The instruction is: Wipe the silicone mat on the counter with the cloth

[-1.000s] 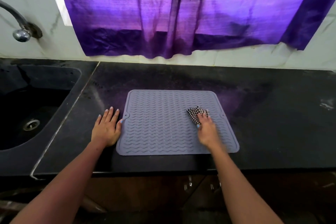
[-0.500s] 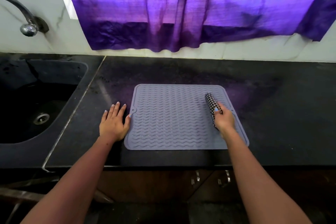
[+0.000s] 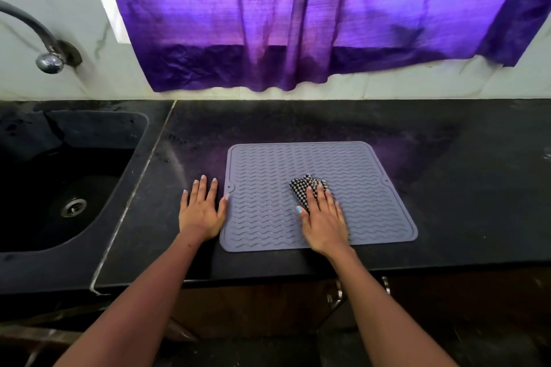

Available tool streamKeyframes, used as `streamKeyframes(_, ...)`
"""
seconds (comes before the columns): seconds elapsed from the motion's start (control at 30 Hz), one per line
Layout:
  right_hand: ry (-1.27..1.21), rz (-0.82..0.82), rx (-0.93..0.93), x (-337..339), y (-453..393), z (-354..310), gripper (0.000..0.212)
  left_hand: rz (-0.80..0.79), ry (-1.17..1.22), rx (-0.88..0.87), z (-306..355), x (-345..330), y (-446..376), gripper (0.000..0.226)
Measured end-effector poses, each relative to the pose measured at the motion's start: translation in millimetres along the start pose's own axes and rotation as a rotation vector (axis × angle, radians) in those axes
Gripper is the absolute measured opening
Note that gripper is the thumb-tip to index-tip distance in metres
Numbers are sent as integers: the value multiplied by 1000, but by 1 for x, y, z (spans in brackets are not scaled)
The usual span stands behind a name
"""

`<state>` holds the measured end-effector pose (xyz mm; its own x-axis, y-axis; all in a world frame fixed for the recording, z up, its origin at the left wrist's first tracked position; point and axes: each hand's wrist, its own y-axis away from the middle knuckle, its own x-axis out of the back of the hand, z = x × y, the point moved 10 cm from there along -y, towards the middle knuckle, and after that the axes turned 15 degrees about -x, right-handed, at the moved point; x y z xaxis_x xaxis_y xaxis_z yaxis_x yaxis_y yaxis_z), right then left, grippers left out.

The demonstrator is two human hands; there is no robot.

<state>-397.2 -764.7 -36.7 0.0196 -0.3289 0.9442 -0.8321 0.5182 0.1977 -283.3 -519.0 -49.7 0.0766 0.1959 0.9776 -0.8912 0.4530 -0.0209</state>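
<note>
Two hands in view. We note the grey silicone mat [image 3: 313,197] lying flat on the black counter [image 3: 447,188], right of the sink [image 3: 59,188]. Right hand [image 3: 323,217], fingers straight, presses the checked cloth [image 3: 304,188] onto the mat's middle. Left hand [image 3: 201,211] rests flat, fingers spread, thumb touching the mat's left edge.

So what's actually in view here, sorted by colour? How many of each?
Grey: 1, the silicone mat
Black-and-white check: 1, the cloth under the right hand
Purple: 1, the curtain
Black: 2, the counter and the sink
Silver: 1, the tap
Total: 6 things, plus the left hand flat on the counter.
</note>
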Motion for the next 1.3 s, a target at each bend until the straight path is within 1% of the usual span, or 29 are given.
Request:
streamKeyframes(0.07, 5, -21, -4, 0, 0, 0, 58, -32, 3, -7, 1, -1, 0, 64)
streamKeyframes(0.13, 6, -43, -13, 2, -2, -1, 57, -63, 7, -25, 3, -2, 1, 65)
streamKeyframes(0.17, -39, -47, -32, 6, -8, 0, 57, -79, 10, -37, 4, -2, 2, 65)
streamKeyframes(0.2, -133, -50, -63, 11, -14, 0, 57, -92, 14, -48, 4, -2, 4, 65)
streamKeyframes(0.3, -541, -87, -251, 28, -26, 9, 51, -129, 16, -89, 5, -3, 9, 65)
streamKeyframes(0.33, -605, -71, -288, 33, -24, 7, 49, -141, 14, -106, 5, -4, 11, 64)
streamKeyframes(0.4, -560, 19, -287, 39, -11, -7, 51, -155, 11, -131, 4, -5, 11, 64)
streamKeyframes(0.47, -407, 105, -213, 35, 15, -31, 56, -151, 8, -144, 4, -5, 12, 63)
streamKeyframes(0.57, -122, 111, -80, -10, 45, -59, 59, -139, 3, -153, 5, -5, 12, 62)
streamKeyframes(0.6, -55, 114, -60, -19, 48, -59, 59, -138, 0, -157, 6, -5, 12, 61)
streamKeyframes(0.67, -4, 85, -47, -24, 44, -56, 60, -136, -6, -162, 5, -5, 13, 60)
streamKeyframes(0.77, 3, 4, -64, -24, 38, -53, 59, -115, -10, -170, 6, -4, 15, 59)
streamKeyframes(0.93, -12, 16, -77, -12, 34, -55, 61, -158, -25, -226, 9, -6, 19, 58)
streamKeyframes(1.0, -188, -26, -140, 3, 19, -46, 54, -156, -34, -257, 8, -6, 26, 58)
streamKeyframes(1.07, -527, -85, -244, 17, 11, -38, 44, -142, -30, -272, 7, -5, 32, 58)
streamKeyframes(1.1, -669, -80, -281, 22, 10, -38, 43, -135, -26, -278, 8, -5, 34, 58)
streamKeyframes(1.13, -712, -48, -288, 26, 11, -44, 43, -128, -21, -282, 8, -5, 35, 58)
streamKeyframes(1.17, -641, -8, -263, 29, 18, -56, 44, -120, -16, -284, 7, -4, 36, 58)
streamKeyframes(1.23, -446, 64, -136, 25, 33, -86, 49, -99, -19, -287, 7, -3, 35, 59)
streamKeyframes(1.3, -231, 73, -14, 3, 53, -111, 56, -78, -24, -290, 7, -2, 35, 71)
